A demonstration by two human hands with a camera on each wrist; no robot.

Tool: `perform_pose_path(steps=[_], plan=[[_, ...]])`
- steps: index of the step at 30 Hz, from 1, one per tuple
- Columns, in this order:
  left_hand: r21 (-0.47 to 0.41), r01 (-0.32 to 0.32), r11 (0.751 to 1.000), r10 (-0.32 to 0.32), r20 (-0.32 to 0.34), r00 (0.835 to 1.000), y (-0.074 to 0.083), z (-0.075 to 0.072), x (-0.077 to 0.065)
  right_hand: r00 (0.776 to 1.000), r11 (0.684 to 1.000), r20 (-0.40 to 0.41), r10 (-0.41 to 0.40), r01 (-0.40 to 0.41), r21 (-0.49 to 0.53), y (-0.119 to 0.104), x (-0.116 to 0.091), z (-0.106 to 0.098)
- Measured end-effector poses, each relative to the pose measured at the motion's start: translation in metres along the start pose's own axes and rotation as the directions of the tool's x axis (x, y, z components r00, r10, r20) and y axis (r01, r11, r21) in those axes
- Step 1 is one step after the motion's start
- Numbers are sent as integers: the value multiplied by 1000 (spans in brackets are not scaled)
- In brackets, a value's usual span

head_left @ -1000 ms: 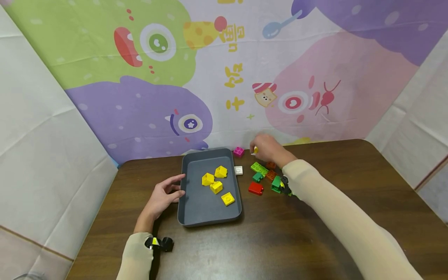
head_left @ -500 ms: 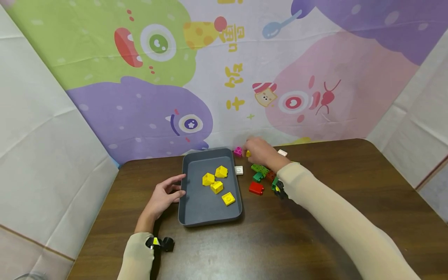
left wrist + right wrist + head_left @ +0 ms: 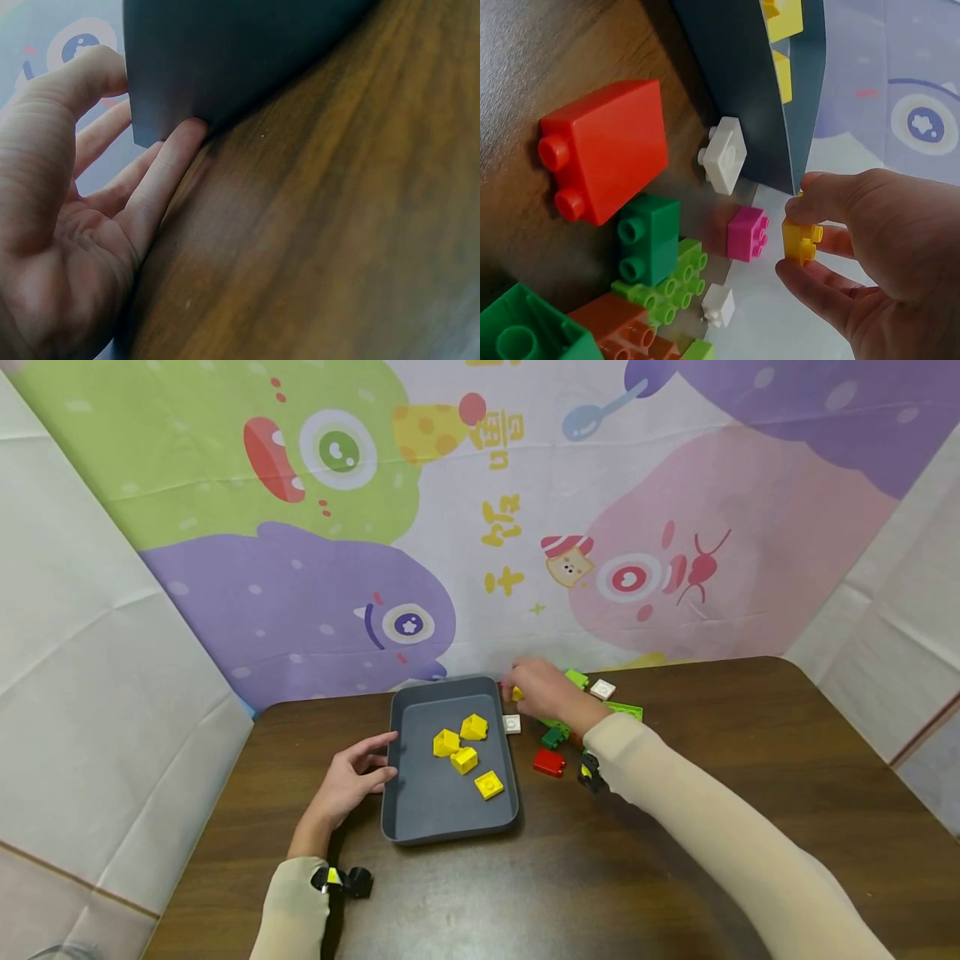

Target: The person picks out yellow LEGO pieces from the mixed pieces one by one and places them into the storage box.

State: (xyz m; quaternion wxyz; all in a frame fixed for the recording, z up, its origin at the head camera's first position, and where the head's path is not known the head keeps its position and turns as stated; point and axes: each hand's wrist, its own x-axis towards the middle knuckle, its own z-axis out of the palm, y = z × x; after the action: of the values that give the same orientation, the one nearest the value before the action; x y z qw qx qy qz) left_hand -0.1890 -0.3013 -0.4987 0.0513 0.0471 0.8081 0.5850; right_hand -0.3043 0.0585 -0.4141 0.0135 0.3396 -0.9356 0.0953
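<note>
A yellow toy building block (image 3: 799, 238) with studs is pinched between the thumb and fingers of my right hand (image 3: 546, 691), just beyond the tray's far right corner. In the head view only a bit of that block shows under the fingers. A dark grey rectangular tray (image 3: 427, 814) lies on the table with several yellow blocks (image 3: 464, 761) inside. My left hand (image 3: 347, 785) is at its left side, fingers spread and fingertips touching the outer wall, as the left wrist view shows. A magenta block (image 3: 746, 234) lies below my right hand, mostly covered in the head view.
Right of the tray lie a white block (image 3: 512, 724), a red block (image 3: 550, 762), a dark green block (image 3: 649, 236) and light green ones (image 3: 577, 678). Another white block (image 3: 602, 689) sits near the back edge. A cartoon-printed cloth (image 3: 495, 635) hangs directly behind the wooden table (image 3: 600, 877).
My right hand has moved left with the yellow block, from behind the loose blocks to the tray's far right corner, uncovering a white and light green blocks. My left hand stays put.
</note>
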Motion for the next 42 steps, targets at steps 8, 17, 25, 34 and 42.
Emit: perform_pose_path(steps=[8, 17, 25, 34, 42], plan=[[-7, -1, 1000, 1, 2, 1000, -1, 0, 0, 999, 1000, 33, 8, -9, 24, -16, 4, -7], [-5, 3, 1000, -3, 3, 1000, 0, 0, 0, 997, 998, 38, -68, 67, 14, -37, 8, -10], [-2, 4, 1000, -4, 3, 1000, 0, 0, 0, 988, 990, 61, -139, 139, 7, -62, 11, -13], [-5, -5, 1000, 5, -2, 1000, -1, 1, 0, 970, 975, 125, -211, 199, 98, -95, 8, -14], [-2, -4, 1000, 4, 10, 1000, 0, 0, 0, 943, 950, 119, -309, 301, 84, -119, 1, -14]])
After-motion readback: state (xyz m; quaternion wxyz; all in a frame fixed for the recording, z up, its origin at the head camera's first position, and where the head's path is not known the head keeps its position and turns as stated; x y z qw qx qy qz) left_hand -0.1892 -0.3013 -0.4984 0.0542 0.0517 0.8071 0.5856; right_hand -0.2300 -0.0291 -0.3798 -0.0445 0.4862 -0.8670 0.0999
